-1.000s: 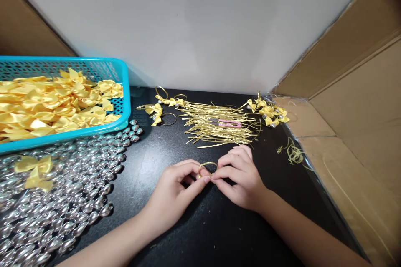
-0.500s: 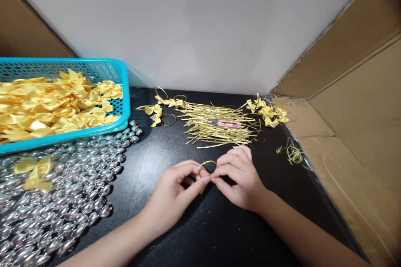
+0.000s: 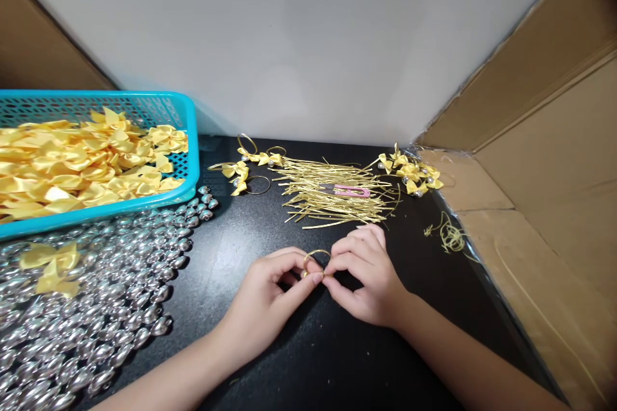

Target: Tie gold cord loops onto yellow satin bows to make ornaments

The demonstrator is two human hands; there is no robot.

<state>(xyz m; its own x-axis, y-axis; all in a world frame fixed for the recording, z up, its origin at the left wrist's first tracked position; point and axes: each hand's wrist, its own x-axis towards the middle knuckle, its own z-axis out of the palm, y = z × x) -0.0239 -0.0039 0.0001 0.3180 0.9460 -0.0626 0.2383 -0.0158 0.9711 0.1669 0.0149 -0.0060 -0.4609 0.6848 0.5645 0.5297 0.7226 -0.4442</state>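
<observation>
The left hand (image 3: 270, 289) pinches a gold loop (image 3: 316, 251) between thumb and forefinger, at the loop's lower end. The right hand (image 3: 369, 276) meets it there, thumb and forefinger closed on the same end from the other side. The loop's ring arches up beyond the fingertips, on the side toward the table's back edge, and spans the narrow gap between the hands. The fingers hide most of the lower end, so whether it is knotted or only crossed is hard to say.

Both hands are over the middle of the black table (image 3: 289, 366). Beyond them, nearer the back edge, lies a bundle of gold cords (image 3: 332, 209) with pink snips (image 3: 357, 191) on top. Beaded bows (image 3: 236, 170) lie left of the cords; more bows (image 3: 409, 171) lie at the back right corner. A thread tangle (image 3: 452, 237) lies near the right edge. A blue basket (image 3: 96, 210) of ribbons (image 3: 72, 160) stands at the back left, and silver beads (image 3: 120, 321) spread before it, one yellow bow (image 3: 53, 268) upon them.
</observation>
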